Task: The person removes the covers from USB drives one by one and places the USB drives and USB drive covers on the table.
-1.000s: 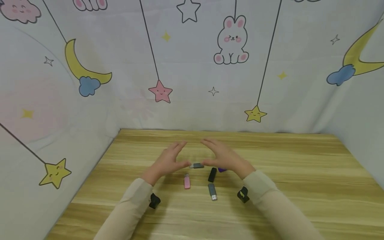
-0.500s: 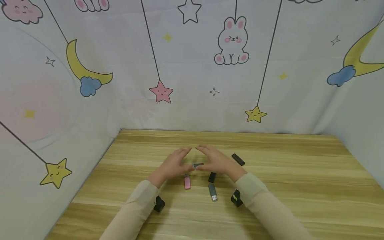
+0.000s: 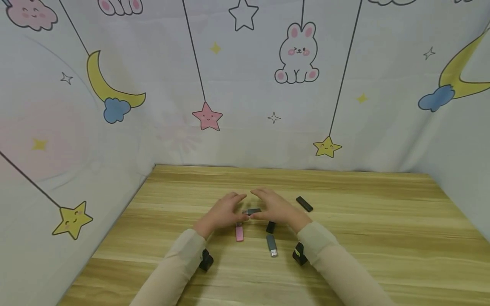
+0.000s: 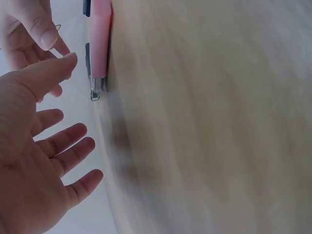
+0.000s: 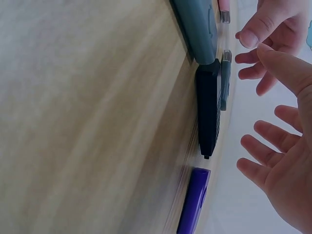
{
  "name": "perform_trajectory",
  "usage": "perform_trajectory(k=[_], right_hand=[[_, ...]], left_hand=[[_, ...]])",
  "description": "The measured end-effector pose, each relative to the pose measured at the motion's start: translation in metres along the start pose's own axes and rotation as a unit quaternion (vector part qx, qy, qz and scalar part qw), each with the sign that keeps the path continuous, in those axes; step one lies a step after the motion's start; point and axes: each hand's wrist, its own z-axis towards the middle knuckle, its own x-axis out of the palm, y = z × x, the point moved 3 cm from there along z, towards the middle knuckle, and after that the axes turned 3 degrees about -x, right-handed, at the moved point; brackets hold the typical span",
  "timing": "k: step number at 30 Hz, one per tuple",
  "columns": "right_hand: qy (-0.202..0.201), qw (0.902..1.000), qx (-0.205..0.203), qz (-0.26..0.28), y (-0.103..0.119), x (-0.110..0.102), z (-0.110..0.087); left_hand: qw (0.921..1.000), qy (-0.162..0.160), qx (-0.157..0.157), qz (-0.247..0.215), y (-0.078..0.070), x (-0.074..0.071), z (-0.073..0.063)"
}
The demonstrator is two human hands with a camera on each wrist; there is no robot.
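In the head view my left hand (image 3: 222,213) and right hand (image 3: 278,208) face each other over the table, thumbs close together. Both hold nothing; their fingers are relaxed and apart in the wrist views. Between them lies a grey USB stick (image 3: 252,211). Nearer me are a pink USB stick (image 3: 239,233), a black USB stick (image 3: 270,228) partly behind my right hand, and another grey USB stick (image 3: 272,245) with its metal plug showing. Beyond my right wrist lies a longer black stick (image 3: 304,204). A purple USB stick (image 5: 194,200) shows in the right wrist view, hidden in the head view.
The sticks lie on a wood-grain table (image 3: 375,238). A pale cloth (image 3: 249,85) printed with stars, moons and a rabbit hangs behind and at the sides. Dark wrist devices (image 3: 206,260) sit under both sleeves.
Both hands have come closer together and slightly toward me. The longer black stick, hidden earlier by my right arm, is now visible; the purple stick is now covered. The sticks have not visibly moved.
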Motion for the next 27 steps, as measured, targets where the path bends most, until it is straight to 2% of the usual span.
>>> perform_trajectory(k=[17, 27], right_hand=[[0.015, 0.9999, 0.004, 0.004, -0.008, 0.008, 0.007], [0.017, 0.9998, -0.002, 0.006, -0.01, 0.011, 0.011]], left_hand=[[0.9998, 0.02, -0.001, -0.005, -0.003, 0.004, 0.006], [0.9998, 0.018, -0.009, -0.009, -0.002, 0.006, 0.013]])
